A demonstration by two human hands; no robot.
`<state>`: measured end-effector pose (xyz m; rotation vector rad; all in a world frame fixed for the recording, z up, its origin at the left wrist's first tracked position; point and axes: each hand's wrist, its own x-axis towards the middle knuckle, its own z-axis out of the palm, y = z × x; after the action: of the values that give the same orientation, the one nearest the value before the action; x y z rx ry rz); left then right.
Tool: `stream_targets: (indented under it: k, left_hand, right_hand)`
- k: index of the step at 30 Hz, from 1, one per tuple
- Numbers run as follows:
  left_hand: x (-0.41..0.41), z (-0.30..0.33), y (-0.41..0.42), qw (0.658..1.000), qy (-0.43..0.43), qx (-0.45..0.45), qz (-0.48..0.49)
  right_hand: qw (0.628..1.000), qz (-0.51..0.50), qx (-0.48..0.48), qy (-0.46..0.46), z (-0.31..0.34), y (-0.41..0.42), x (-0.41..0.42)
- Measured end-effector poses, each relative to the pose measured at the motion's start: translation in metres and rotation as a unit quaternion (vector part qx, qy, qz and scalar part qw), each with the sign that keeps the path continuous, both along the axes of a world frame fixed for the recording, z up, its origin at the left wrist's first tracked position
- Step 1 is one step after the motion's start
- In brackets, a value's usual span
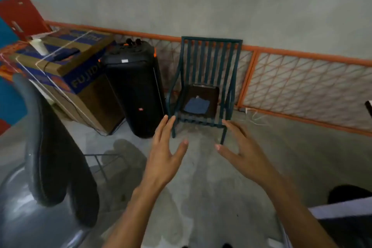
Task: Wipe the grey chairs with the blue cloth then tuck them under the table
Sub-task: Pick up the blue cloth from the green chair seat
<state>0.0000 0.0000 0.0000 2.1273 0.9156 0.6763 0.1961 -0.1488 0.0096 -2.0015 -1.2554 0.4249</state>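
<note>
Concrete floor [201,187]; blue cloth [196,105] on slatted chair [203,86].

Both hands [164,164] [240,153] outstretched — fingers spread

Left of our left hand [164,159] we see the grey chair [22,197] cut off by the frame's left and bottom edges. Beyond our fingertips, the blue cloth [196,105] looks too blurred to show its folds.
</note>
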Motion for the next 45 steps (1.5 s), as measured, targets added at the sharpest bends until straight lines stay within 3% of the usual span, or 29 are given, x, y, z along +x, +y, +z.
stream_targets:
  k: [14,27,32,45]
  left_hand:
    - [0.03,-0.043,0.069,0.996,0.051,-0.051,-0.048]
    - [0.16,-0.079,0.225,0.99,0.125,-0.051,-0.031]
    - [0.223,-0.082,0.289,0.99,0.133,-0.044,-0.013]
    - [0.306,-0.164,0.436,0.969,0.184,-0.157,-0.042]
  right_hand:
    - [0.996,-0.055,-0.028,0.061,-0.061,0.044,0.016]
    - [0.989,-0.047,-0.057,0.127,-0.101,0.199,0.165]
    - [0.99,-0.029,-0.078,0.112,-0.105,0.261,0.234]
    - [0.961,-0.121,-0.189,0.162,-0.175,0.359,0.311]
